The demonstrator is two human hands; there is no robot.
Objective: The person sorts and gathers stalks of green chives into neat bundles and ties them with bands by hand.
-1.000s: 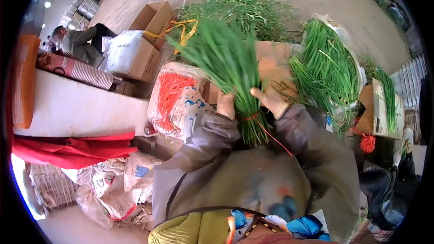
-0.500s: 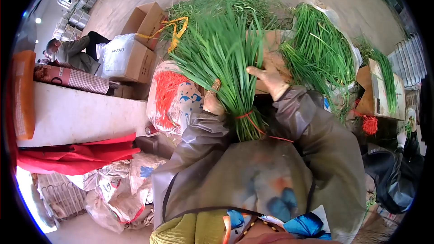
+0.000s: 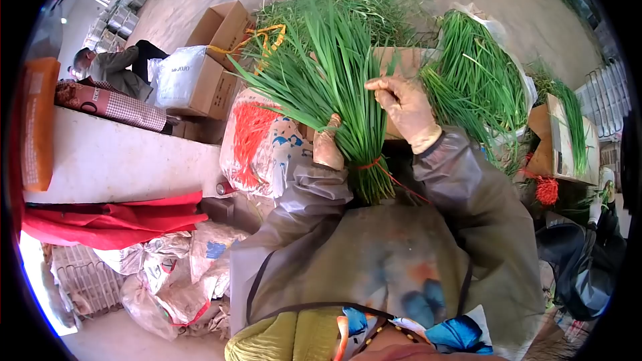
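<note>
In front of my apron stands a bunch of green chives (image 3: 351, 100), leaves fanned upward and away from me. A red tie (image 3: 370, 163) circles it near the stem ends, one loose end trailing right. My gloved left hand (image 3: 328, 146) is wrapped round the left side of the bunch, just above the tie. At the right side of the leaves, my gloved right hand (image 3: 406, 110) has its fingers curled in a pinch; whatever may be between the fingertips is too small to make out.
Loose chives (image 3: 354, 0) lie heaped beyond the bunch. More chives (image 3: 478, 73) fill a white sack at right. Red ties (image 3: 247, 140) lie on a sack at left, near cardboard boxes (image 3: 200, 87) and a white ledge (image 3: 127, 154). Another person (image 3: 110, 67) sits far left.
My right hand has gone from spread fingers against the leaves to a curled pinch, slightly off the bunch. My left hand keeps its hold on the chives.
</note>
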